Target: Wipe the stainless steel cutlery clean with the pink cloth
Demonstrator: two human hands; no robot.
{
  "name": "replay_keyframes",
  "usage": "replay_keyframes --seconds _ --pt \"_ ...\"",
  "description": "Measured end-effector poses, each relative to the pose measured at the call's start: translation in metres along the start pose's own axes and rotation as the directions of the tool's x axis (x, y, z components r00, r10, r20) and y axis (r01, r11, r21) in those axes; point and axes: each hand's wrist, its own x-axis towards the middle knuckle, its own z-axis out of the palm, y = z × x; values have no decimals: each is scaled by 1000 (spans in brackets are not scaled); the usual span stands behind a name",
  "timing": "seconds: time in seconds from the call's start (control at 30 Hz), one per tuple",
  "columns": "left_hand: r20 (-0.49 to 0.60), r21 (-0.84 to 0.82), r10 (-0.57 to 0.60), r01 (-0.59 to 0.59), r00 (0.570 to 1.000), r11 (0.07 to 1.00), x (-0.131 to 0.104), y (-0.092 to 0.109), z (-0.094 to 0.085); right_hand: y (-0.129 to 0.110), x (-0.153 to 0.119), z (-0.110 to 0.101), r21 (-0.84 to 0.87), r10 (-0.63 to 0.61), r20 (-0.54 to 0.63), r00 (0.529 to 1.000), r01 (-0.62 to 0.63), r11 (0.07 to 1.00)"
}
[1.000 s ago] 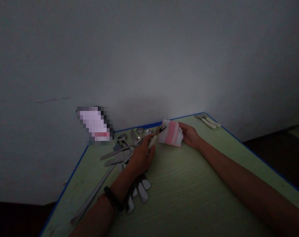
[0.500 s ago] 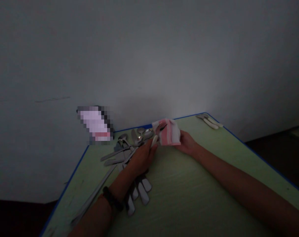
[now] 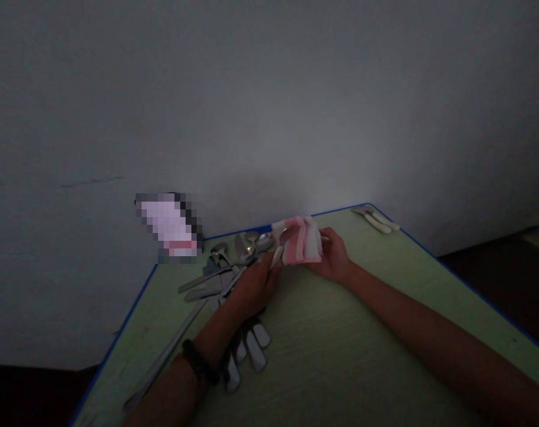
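Note:
My left hand point(image 3: 254, 286) is closed round the pale handle of a fork point(image 3: 289, 232), whose tines point up and to the right. The tines lie against a folded pink and white striped cloth point(image 3: 311, 240). Gripping that cloth from its right side is my right hand point(image 3: 334, 258), with its thumb near the edge and the other fingers partly hidden behind the fabric. Under and beside my left forearm spreads a pile of metal cutlery point(image 3: 207, 290), with spoon bowls toward the wall and several broad handles toward me.
Pale-handled cutlery point(image 3: 378, 220) lies at the far right corner of the green, blue-edged table point(image 3: 340, 344). A blurred-out phone-like device point(image 3: 169, 225) leans at the back left against the grey wall point(image 3: 269, 107). Long thin utensils point(image 3: 166, 356) lie along the left side.
My right hand has shifted its hold slightly at the cloth's right edge, and its thumb shows more now. The cloth has folded in a little round the fork's tines.

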Motion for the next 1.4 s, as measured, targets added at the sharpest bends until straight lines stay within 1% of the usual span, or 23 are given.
replay_keyframes --seconds 0.07,0.13,0.2,0.27,0.3,0.37,0.4,0.43,0.5,0.57,0.67,0.7,0.77,0.87,0.93,1.0,1.07,1.13,1.17,1.23,1.3,1.33,1.4 --pt "5 14 1 -1 1000 1000 0 0 1 -1 -1 4 5 -27 -24 999 27 1000" --pt "0 19 3 -3 1000 1000 0 0 1 1 0 6 -41 -62 -59 996 59 997" --pt "-26 -8 3 -3 1000 1000 1 0 1 5 3 4 -107 -77 -134 988 63 992" --pt "-62 -74 -5 0 998 997 0 0 1 8 7 0 -139 -124 -237 964 93 986" --pt "-78 -110 -11 3 997 994 0 0 1 10 9 -2 -142 -157 -293 943 120 983" --pt "-98 -155 -19 3 995 988 -1 0 -1 11 11 -5 -137 -257 -357 898 222 965" --pt "-99 -155 -13 -2 995 988 -1 1 -2 11 12 -6 -136 -312 -354 882 282 950" --pt "-91 -140 1 -14 996 990 -1 1 -3 11 12 -6 -138 -360 -326 874 332 933" --pt "-57 -95 42 -47 997 994 -2 2 -5 11 12 -6 -140 -409 -247 878 385 912" --pt "-22 -74 70 -72 997 995 -2 3 -7 10 13 -5 -140 -371 -227 900 347 927" --pt "-29 -104 60 -63 998 993 -2 4 -7 8 15 -4 -98 -274 -286 918 256 962" --pt "-43 -116 48 -53 998 992 -2 4 -7 8 15 -5 -84 -260 -292 921 246 966" --pt "-73 -129 18 -28 997 991 -1 3 -7 7 16 -7 -76 -295 -277 914 285 955" --pt "-88 -145 -14 1 996 989 0 3 -8 10 16 -11 -129 -396 -207 895 376 917" --pt "-90 -160 -27 12 996 987 1 3 -9 11 14 -12 -201 -425 -145 894 394 897" --pt "-111 -170 -44 24 993 985 1 3 -9 11 12 -11 -274 -401 -78 913 367 889" --pt "-141 -160 -55 32 988 987 1 2 -8 10 10 -7 -303 -355 -34 934 329 894" --pt "-154 -124 -48 29 987 992 1 1 -7 7 8 -3 -276 -305 -41 952 283 919" --pt "-149 -96 -38 24 988 995 0 1 -6 6 8 -1 -264 -288 -73 955 260 929" --pt "-123 -37 -19 15 992 999 0 1 -5 5 7 1 -276 -275 -159 948 225 935" --pt "-91 7 -1 2 996 1000 -1 1 -4 4 7 1 -311 -291 -217 932 217 925" --pt "-81 25 8 -6 997 1000 -2 1 -4 4 7 1 -322 -296 -229 927 215 922" --pt "-58 56 33 -29 998 998 -3 1 -3 4 7 -1 -330 -262 -215 941 182 926"
